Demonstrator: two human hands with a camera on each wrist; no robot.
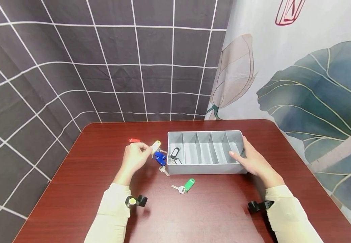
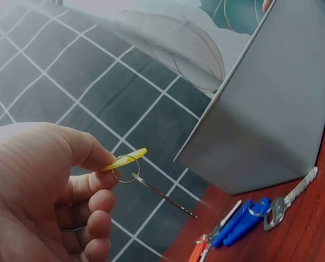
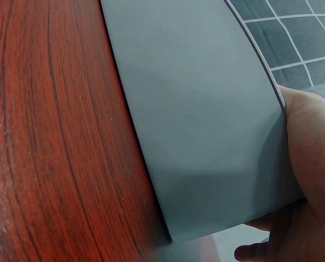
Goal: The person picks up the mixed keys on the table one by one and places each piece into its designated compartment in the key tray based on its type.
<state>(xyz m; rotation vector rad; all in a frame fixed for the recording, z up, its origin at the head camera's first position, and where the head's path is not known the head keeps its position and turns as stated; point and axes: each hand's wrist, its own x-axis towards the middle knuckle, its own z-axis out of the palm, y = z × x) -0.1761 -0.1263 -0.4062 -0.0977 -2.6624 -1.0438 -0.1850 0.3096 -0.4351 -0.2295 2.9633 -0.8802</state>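
My left hand (image 1: 135,157) pinches a yellow key tag (image 1: 156,146) between thumb and forefinger, just left of a grey compartment tray (image 1: 206,169). From the tag's ring hangs a key (image 2: 165,198), clear of the table in the left wrist view. Around the tray's right end, my right hand (image 1: 259,165) grips the wall with the thumb over the rim. Black key tags (image 1: 174,153) lie in the leftmost compartment. Below the left hand are blue key tags (image 1: 160,161) with a silver key (image 1: 163,169) beside the tray.
A green key tag (image 1: 189,184) with its key lies in front of the tray. Past the left hand is a red key tag (image 1: 134,140). The wooden table (image 1: 224,209) ends at a dark gridded curtain (image 1: 151,74) behind.
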